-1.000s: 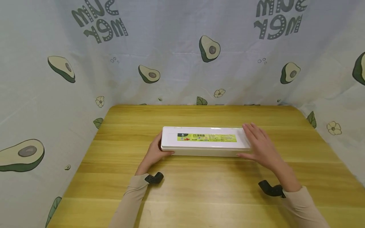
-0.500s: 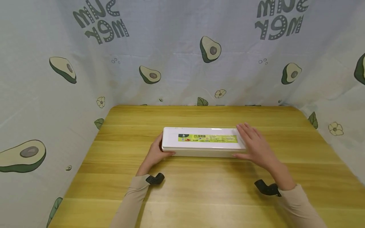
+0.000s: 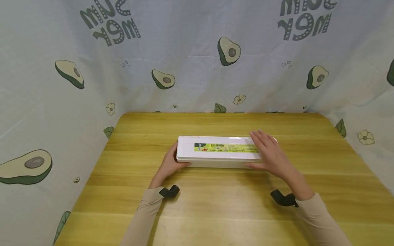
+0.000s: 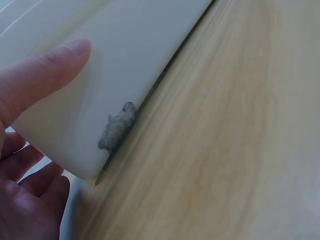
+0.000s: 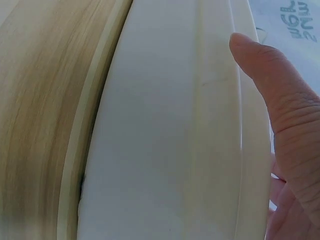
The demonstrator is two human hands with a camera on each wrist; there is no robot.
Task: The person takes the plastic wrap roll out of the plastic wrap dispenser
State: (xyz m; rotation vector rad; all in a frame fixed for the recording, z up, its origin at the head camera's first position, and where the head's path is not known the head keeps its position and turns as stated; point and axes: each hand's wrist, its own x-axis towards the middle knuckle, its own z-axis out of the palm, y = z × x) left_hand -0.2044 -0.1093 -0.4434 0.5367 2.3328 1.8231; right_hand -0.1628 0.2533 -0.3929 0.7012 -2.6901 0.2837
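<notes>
A long white cling film box (image 3: 231, 164) with a green and yellow label lies lengthwise on the wooden table. My left hand (image 3: 169, 164) grips its left end, thumb on the front face and fingers round the end. In the left wrist view the thumb (image 4: 45, 72) lies flat on the box's front wall, above a patch of clear crumpled material (image 4: 119, 127) at the bottom edge. My right hand (image 3: 272, 157) lies over the right part of the lid, fingers straight across the top and covering the label's right end. Its thumb (image 5: 265, 65) overlaps the lid's front edge in the right wrist view.
The wooden table (image 3: 227, 212) runs back to a pale curtain (image 3: 197, 44) printed with avocados, which hangs behind and at both sides. Each wrist wears a black camera mount, such as the right mount (image 3: 283, 198).
My right hand has slid left along the lid, from the right end to over the label's edge. The left hand keeps its grip, and the box stays nearly in place.
</notes>
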